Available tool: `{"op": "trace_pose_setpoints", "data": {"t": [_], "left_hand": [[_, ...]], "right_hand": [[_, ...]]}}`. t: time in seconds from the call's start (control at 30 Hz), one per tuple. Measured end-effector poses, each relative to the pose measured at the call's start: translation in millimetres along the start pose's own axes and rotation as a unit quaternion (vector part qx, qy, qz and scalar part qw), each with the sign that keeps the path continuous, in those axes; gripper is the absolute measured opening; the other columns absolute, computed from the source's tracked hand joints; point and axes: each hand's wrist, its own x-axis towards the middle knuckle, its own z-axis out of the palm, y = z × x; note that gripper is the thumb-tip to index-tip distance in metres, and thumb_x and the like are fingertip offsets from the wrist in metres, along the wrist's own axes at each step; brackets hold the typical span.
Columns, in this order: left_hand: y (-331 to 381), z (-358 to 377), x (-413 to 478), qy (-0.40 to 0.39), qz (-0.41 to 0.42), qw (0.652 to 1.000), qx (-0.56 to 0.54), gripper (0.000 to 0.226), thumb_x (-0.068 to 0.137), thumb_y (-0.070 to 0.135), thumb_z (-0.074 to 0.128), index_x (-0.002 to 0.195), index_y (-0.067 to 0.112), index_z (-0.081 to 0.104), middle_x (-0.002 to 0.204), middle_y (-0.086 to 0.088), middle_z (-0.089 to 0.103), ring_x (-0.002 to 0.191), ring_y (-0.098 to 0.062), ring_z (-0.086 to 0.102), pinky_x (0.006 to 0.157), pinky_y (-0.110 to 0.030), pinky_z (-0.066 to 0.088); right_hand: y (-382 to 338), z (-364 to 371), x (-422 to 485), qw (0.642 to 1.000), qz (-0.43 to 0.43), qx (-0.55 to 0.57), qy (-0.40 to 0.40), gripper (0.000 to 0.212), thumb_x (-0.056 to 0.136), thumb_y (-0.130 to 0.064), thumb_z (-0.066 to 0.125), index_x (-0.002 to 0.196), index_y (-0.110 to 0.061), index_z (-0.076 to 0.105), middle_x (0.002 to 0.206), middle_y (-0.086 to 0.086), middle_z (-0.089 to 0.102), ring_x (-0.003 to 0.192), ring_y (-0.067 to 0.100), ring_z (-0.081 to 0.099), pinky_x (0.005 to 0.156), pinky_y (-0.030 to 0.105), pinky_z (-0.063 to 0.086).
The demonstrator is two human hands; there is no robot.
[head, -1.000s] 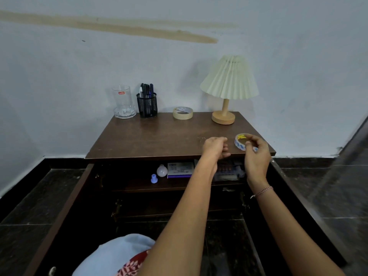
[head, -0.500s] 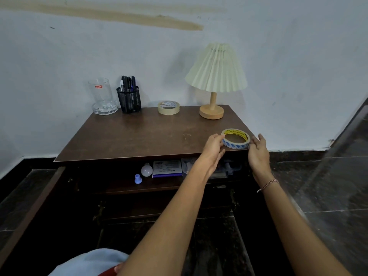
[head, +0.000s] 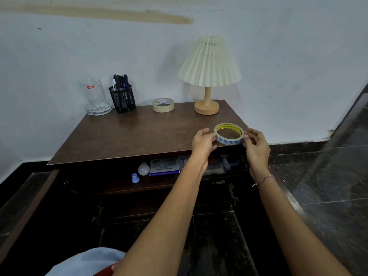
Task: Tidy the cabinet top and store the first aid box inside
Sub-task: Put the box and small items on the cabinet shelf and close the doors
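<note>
Both forearms are bare right down to the bottom edge of the view. The right hand (head: 256, 149) has a thin beaded bracelet (head: 263, 180), red and white, round its wrist. The left hand (head: 203, 144) is bare. Light blue clothing (head: 85, 262) with a red patch (head: 105, 272) shows lowest.

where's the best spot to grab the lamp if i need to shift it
Grip the lamp by its bare wooden stem, coming in level from the front, under the shade. The pleated shade flares wide and looks crushable; the round base sits flat on the cabinet top. The stem is upright and narrow, likely easy to wrap.
</note>
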Motion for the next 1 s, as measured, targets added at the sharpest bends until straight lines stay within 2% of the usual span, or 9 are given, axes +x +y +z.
{"op": "trace_pose_setpoints", "data": {"t": [0.07,0.2,0.3,0.47,0.57,0.7,0.87,1.0], "left_hand": [[1,-8,-1,0.024,0.008,1.0,-0.015,0.035,0.092,0.003,0.054,0.127,0.008,0.051,0.106,-0.007,0.063,0.101,-0.015,0.06,0.084,-0.03,0.053],[0,-18,-6,0.055,0.019,0.997,-0.043,0.027,0.089,0.002,0.06,0.115,0.008,0.058,0.086,-0.001,0.065,0.089,-0.014,0.064,0.074,-0.027,0.056],[-1,-21,-13,0.083,0.026,0.994,-0.068,0.021,0.087,0.001,0.062,0.107,0.008,0.06,0.087,-0.004,0.066,0.083,-0.015,0.066,0.074,-0.028,0.057],[7,-36,-23,0.099,0.05,0.987,-0.113,0.016,0.082,-0.001,0.068,0.097,0.004,0.063,0.08,-0.004,0.066,0.073,-0.011,0.065,0.067,-0.021,0.057],[13,-55,-27,0.097,0.039,0.985,-0.139,0.021,0.08,-0.003,0.07,0.099,-0.006,0.064,0.081,-0.008,0.066,0.076,-0.016,0.066,0.063,-0.019,0.058],[21,-90,-31,0.063,0.025,0.986,-0.15,0.013,0.078,-0.003,0.072,0.087,-0.003,0.063,0.088,-0.012,0.066,0.079,-0.018,0.066,0.064,-0.022,0.059],[28,-146,-41,0.012,-0.004,0.994,-0.11,0.014,0.079,-0.002,0.07,0.092,0.001,0.067,0.087,-0.011,0.069,0.082,-0.018,0.067,0.066,-0.023,0.059],[23,-194,-51,0.008,-0.012,0.996,-0.083,0.021,0.08,-0.003,0.068,0.1,0.003,0.067,0.086,-0.007,0.07,0.083,-0.016,0.067,0.068,-0.022,0.059]], "right_hand": [[-2,3,-7,0.999,-0.006,0.043,0.006,0.018,0.089,-0.015,0.062,0.107,-0.017,0.059,0.101,-0.007,0.065,0.1,0.012,0.064,0.095,0.038,0.052],[-6,9,-21,0.996,0.001,0.085,0.008,0.02,0.081,-0.015,0.072,0.095,-0.024,0.062,0.105,0.002,0.068,0.097,0.018,0.067,0.091,0.041,0.054],[-12,11,-32,0.995,-0.004,0.101,0.011,0.024,0.077,-0.011,0.075,0.091,-0.026,0.062,0.103,0.004,0.068,0.093,0.019,0.067,0.089,0.04,0.055],[-24,20,-49,0.99,0.011,0.144,-0.003,0.031,0.075,-0.01,0.077,0.102,-0.016,0.062,0.097,0.006,0.066,0.086,0.017,0.065,0.086,0.033,0.055],[-34,30,-62,0.981,0.036,0.188,-0.022,0.038,0.075,-0.008,0.076,0.11,-0.007,0.062,0.091,0.002,0.066,0.083,0.012,0.065,0.083,0.024,0.054],[-45,45,-84,0.961,0.077,0.259,-0.064,0.035,0.077,-0.002,0.073,0.11,0.0,0.062,0.091,0.003,0.068,0.087,0.013,0.067,0.073,0.016,0.056],[-43,71,-109,0.943,0.138,0.286,-0.104,0.032,0.079,0.0,0.07,0.109,0.0,0.063,0.094,0.004,0.068,0.083,0.011,0.066,0.069,0.013,0.056],[-33,99,-134,0.932,0.163,0.293,-0.136,0.03,0.079,0.002,0.068,0.108,0.002,0.063,0.092,0.006,0.068,0.075,0.007,0.069,0.071,0.014,0.056]]}}
